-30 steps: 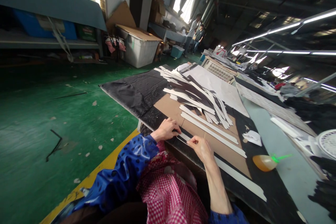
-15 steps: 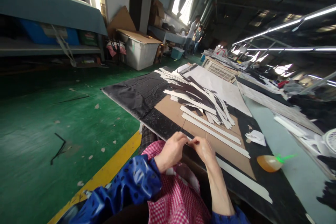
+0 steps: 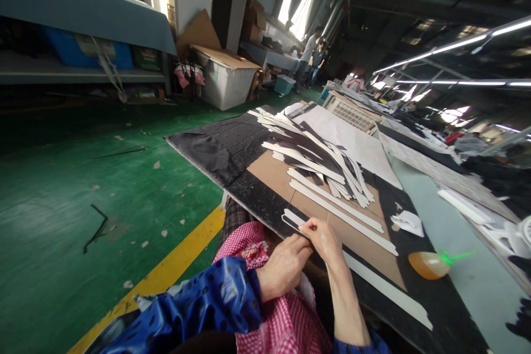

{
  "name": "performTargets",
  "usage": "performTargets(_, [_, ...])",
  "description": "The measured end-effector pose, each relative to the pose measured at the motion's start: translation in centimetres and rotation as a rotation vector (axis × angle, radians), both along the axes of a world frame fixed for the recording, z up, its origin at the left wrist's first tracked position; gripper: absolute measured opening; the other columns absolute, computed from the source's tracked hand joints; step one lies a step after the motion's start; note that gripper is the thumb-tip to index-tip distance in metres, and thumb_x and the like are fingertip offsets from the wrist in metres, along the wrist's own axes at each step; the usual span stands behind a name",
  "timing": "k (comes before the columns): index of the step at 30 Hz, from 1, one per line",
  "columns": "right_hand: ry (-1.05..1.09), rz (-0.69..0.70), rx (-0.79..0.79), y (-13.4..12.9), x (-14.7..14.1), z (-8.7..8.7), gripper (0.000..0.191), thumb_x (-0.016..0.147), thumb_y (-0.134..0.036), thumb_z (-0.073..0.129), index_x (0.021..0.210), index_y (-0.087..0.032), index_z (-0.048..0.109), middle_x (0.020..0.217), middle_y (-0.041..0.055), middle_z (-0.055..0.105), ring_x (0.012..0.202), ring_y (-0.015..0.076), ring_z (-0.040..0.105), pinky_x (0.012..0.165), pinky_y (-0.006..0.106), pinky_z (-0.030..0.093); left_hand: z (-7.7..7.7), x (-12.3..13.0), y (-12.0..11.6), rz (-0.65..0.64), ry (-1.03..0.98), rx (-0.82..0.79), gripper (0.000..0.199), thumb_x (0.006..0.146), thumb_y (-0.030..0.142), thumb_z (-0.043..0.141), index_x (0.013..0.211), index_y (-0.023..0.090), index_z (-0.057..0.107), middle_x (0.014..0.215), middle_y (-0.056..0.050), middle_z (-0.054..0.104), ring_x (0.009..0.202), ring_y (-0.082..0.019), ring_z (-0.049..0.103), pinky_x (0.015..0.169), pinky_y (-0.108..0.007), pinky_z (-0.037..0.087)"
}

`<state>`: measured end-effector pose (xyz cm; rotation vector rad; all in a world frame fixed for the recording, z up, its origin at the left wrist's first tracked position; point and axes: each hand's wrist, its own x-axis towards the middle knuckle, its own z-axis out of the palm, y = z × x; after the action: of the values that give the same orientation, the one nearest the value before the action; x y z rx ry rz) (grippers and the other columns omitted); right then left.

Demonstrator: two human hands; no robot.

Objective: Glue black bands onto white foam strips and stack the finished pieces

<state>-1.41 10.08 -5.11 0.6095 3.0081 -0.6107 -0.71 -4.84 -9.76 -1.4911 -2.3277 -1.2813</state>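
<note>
A long white strip (image 3: 385,286) with a dark edge lies along the near side of the table, its narrow end showing past my fingers. My right hand (image 3: 326,240) is closed in a pinch on this strip close to that end. Just below and to the left, my left hand (image 3: 284,268) has its fingertips pressed together at the strip's near edge; what sits between them is hidden. Beyond my hands, two separate white strips (image 3: 344,213) lie side by side on a brown cardboard sheet (image 3: 269,174). Behind them is a loose pile of white and black strips (image 3: 315,155).
A squeeze bottle (image 3: 429,264) of amber liquid with a green nozzle lies at the right, near a crumpled white piece (image 3: 409,222). The black table cover (image 3: 207,149) ends at the left above green floor. Far back are a grey bin (image 3: 226,83) and two people (image 3: 311,58).
My left hand has slid right and toward me along the strip, uncovering its end. My right hand stays pinched in nearly the same place. The view has shifted slightly.
</note>
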Motion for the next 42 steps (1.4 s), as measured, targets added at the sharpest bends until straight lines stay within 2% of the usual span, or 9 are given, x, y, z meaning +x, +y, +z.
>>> performTargets(14, [0.0,0.004,0.045,-0.1,0.0,0.1,0.018,0.078,-0.038,0.058,0.067,-0.025,0.065,0.07,0.0001,0.069,0.07,0.0174,0.062,0.062,0.025,0.038,-0.5,0.2,0.1,0.008,0.012,-0.002,0.026,0.079,0.006,0.05,0.1,0.014,0.061,0.108,-0.009,0.061,0.102,-0.022,0.053,0.095,-0.034,0.048])
performTargets(20, [-0.024,0.005,0.016,-0.1,0.1,0.3,0.019,0.078,-0.04,0.057,0.068,-0.025,0.066,0.069,-0.0001,0.069,0.068,0.0172,0.062,0.059,0.025,0.037,0.8,-0.5,-0.1,0.091,0.015,0.068,0.028,0.083,0.004,0.042,0.1,0.017,0.06,0.107,-0.008,0.062,0.096,-0.021,0.053,0.088,-0.035,0.049])
performTargets(23, [-0.032,-0.005,0.044,0.0,0.1,0.2,0.016,0.078,-0.032,0.054,0.069,-0.025,0.065,0.07,0.0002,0.068,0.068,0.0175,0.061,0.058,0.025,0.035,1.3,-1.3,0.2,0.133,0.038,0.031,0.026,0.086,0.006,0.042,0.1,0.018,0.06,0.104,-0.007,0.062,0.095,-0.022,0.052,0.086,-0.036,0.047])
performTargets(27, [-0.04,0.018,0.078,0.0,0.1,0.2,0.017,0.078,-0.022,0.049,0.073,-0.025,0.066,0.072,0.0014,0.068,0.071,0.0174,0.061,0.059,0.025,0.034,1.0,-2.0,0.7,0.186,0.073,-0.023,0.019,0.088,0.013,0.047,0.1,0.018,0.061,0.103,-0.006,0.063,0.101,-0.024,0.049,0.09,-0.038,0.045])
performTargets(30, [-0.051,0.009,0.095,-0.3,0.1,0.5,0.017,0.076,-0.02,0.05,0.075,-0.025,0.066,0.074,0.0019,0.068,0.072,0.017,0.061,0.059,0.024,0.033,0.7,-2.1,0.9,0.215,0.092,-0.024,0.023,0.087,0.011,0.048,0.105,0.018,0.06,0.111,-0.005,0.063,0.113,-0.026,0.046,0.096,-0.04,0.041])
performTargets(33, [-0.069,-0.015,0.1,-0.5,0.1,0.8,0.014,0.075,-0.023,0.053,0.076,-0.025,0.066,0.075,0.0019,0.069,0.073,0.0176,0.061,0.057,0.025,0.031,0.7,-1.9,0.9,0.267,0.11,-0.002,0.031,0.086,0.009,0.046,0.111,0.021,0.059,0.124,-0.003,0.06,0.127,-0.031,0.037,0.105,-0.05,0.031])
performTargets(36, [-0.068,-0.024,0.072,-0.5,0.1,1.0,0.015,0.076,-0.024,0.052,0.076,-0.026,0.067,0.077,0.0015,0.069,0.075,0.0182,0.061,0.058,0.025,0.031,0.9,-1.2,0.9,0.256,0.123,0.025,0.035,0.087,0.008,0.043,0.115,0.023,0.057,0.129,-0.003,0.058,0.132,-0.029,0.035,0.11,-0.055,0.022])
performTargets(42, [-0.022,-0.014,0.036,-0.2,0.3,0.4,0.017,0.076,-0.021,0.051,0.075,-0.024,0.067,0.079,0.0015,0.07,0.077,0.0181,0.061,0.061,0.025,0.033,0.6,-0.2,1.0,0.19,0.102,0.061,0.041,0.085,0.006,0.04,0.123,0.016,0.05,0.129,-0.01,0.055,0.128,-0.025,0.041,0.108,-0.045,0.033])
